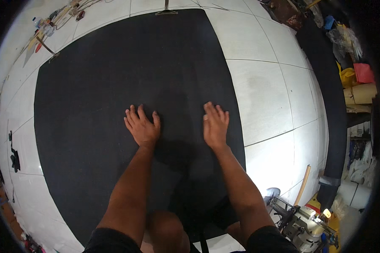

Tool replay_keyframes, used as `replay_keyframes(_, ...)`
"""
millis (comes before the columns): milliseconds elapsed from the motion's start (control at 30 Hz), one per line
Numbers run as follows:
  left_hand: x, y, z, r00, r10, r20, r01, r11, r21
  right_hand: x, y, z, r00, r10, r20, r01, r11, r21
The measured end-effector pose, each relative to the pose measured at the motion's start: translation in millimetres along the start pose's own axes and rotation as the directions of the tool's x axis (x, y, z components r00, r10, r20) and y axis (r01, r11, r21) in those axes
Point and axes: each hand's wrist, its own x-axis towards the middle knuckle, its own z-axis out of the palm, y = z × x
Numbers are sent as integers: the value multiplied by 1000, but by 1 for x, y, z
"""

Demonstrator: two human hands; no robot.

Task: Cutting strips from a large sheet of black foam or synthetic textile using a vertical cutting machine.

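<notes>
My left hand (143,128) and right hand (216,127) look open on the cloth (84,101). Probably soft, floppy; I'd grip its edge (233,95)

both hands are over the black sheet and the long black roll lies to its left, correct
Wrong side: the head view shows the long black roll right of the black sheet. The left hand and right hand are indeed over the sheet.
</notes>
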Motion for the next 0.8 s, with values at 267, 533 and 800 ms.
replay_keyframes(267,3,1,-1,1000,-8,13,8,1000,1,-18,43,-27,912,272,-306,-225,957,182)
replay_keyframes(533,-1,-1,0,1000,-1,9,1,1000,-12,-31,8,-11,970,77,-231,-44,989,142)
replay_keyframes(800,0,2,-1,1000,-13,0,13,1000,11,-32,-12,4,989,-79,-126,75,996,-38)
